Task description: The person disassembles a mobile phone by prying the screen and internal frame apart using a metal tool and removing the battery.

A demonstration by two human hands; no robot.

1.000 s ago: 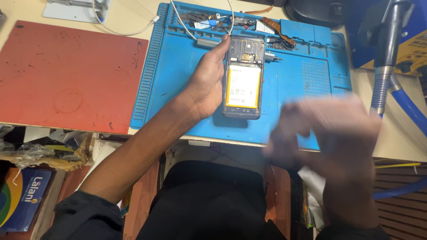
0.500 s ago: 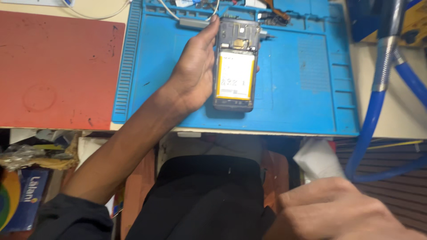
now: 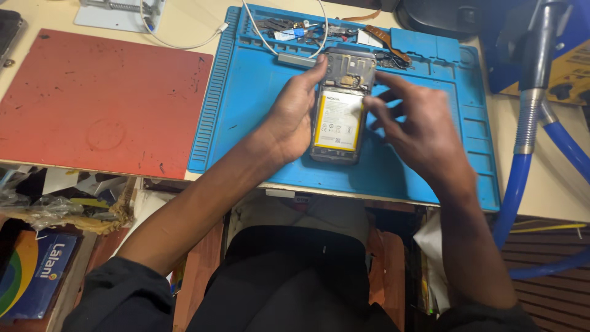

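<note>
In the head view, an opened phone (image 3: pixel 340 106) with its back cover off and battery exposed is laid on the blue work mat (image 3: pixel 258 92). Its left edge is gripped by the curled fingers of the left hand (image 3: pixel 292 117). The right hand (image 3: pixel 418 123) is held at the phone's right edge, fingers loosely spread and touching it. A red mat (image 3: pixel 98 98) is seen left of the blue mat.

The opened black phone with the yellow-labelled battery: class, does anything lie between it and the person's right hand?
Nothing visible does. The right hand is already at the opened black phone, fingertips at its right edge beside the battery, over the blue work mat. The left hand grips the opposite edge.
</note>
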